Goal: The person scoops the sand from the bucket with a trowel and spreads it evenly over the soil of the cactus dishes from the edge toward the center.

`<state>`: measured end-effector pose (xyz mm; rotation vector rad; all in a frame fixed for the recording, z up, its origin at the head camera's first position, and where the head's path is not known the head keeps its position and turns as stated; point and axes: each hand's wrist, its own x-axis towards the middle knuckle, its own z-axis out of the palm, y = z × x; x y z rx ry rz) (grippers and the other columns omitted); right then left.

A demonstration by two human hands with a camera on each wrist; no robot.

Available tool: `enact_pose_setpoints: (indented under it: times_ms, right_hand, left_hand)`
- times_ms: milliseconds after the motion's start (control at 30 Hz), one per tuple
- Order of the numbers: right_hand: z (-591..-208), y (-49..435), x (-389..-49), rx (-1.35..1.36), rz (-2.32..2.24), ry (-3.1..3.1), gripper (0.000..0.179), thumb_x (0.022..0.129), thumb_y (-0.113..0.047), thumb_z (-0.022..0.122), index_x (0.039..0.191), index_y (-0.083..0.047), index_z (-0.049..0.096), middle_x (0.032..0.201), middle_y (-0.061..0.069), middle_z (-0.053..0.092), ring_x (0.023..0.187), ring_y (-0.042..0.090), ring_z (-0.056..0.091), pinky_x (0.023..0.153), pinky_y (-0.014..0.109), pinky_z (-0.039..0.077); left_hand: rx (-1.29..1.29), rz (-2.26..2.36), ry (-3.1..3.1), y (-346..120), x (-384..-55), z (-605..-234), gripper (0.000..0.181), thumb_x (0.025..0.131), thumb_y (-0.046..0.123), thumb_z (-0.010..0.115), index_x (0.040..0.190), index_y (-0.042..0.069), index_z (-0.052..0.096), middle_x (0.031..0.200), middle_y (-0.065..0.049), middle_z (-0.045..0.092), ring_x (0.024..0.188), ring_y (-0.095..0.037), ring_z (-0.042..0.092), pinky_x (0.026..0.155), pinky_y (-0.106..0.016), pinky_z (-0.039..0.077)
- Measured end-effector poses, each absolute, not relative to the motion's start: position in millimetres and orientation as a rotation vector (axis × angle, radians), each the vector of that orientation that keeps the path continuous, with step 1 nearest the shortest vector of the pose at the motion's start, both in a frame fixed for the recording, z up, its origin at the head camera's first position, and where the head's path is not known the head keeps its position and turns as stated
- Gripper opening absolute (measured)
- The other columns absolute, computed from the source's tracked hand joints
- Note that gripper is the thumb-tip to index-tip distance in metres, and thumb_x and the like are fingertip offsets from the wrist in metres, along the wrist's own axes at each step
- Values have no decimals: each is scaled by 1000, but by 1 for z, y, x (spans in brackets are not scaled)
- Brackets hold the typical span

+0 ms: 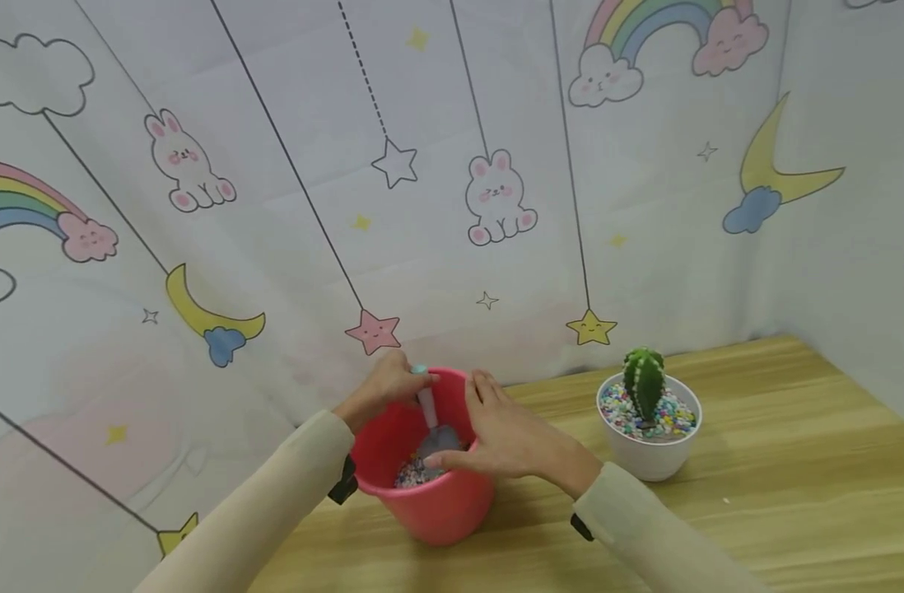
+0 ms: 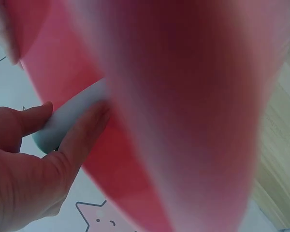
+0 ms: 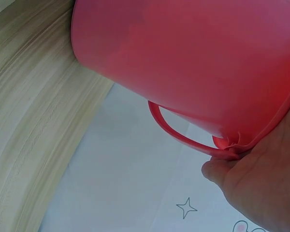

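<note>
A red bucket [image 1: 440, 515] stands on the wooden table with small multicoloured pebbles [image 1: 413, 473] at its bottom. Over its far left rim, my left hand [image 1: 387, 384] grips a small shovel by its pale handle [image 1: 426, 405]. The shovel's grey blade [image 1: 441, 439] points down at the pebbles. In the left wrist view, thumb and fingers close around the handle [image 2: 72, 113], while the bucket wall covers the blade. My right hand [image 1: 514, 438] holds the bucket's right rim, thumb over the opening and fingers at the outer side, beside the bucket's handle [image 3: 183, 138].
To the right, a white pot [image 1: 648, 457] holds a green cactus [image 1: 645, 383] among coloured pebbles. The wooden table [image 1: 778, 494] meets a printed cloth backdrop [image 1: 296, 239] at the back. A tiny white bit lies on the table near the pot.
</note>
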<state>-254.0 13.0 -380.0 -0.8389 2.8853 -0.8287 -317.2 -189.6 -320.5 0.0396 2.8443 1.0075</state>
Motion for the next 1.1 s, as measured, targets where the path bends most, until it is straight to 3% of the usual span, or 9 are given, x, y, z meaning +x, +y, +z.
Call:
enact_pose_setpoints:
  times_ms: [133,500,733,1100]
  right_hand:
    - [-381,13,-254,-838,-827,2888,131,78,-92,59,168,-8,16,175,13,19,160,35,26,122,56,47]
    - [-381,14,-253,-834,-843,2873,132,78,-93,57,169,-8,12,177,14,12,162,36,24,122,56,47]
    - [-378,15,-253,-856,-828,2879,134,78,-94,56,169,-6,11,177,16,11,163,36,22,123,56,46]
    - [-380,14,-255,-844,-832,2862,133,77,-94,57,169,-9,11,177,14,12,161,36,26,118,57,51]
  left_hand:
    - [65,977,2840,-188,-317,-320,32,100,26,73,82,0,77,60,-4,57,64,-19,62,63,-26,57]
    - [88,1071,2765,-185,-316,-319,32,103,20,69,77,2,65,66,-5,57,69,-19,69,64,-22,58]
    - [23,1172,2697,-190,-321,-313,30,105,26,67,99,-2,78,85,-11,76,76,-21,75,78,-37,70]
    - [16,1202,2600,-192,-326,-304,33,104,29,68,103,-3,75,86,-14,77,77,-25,80,73,-33,69]
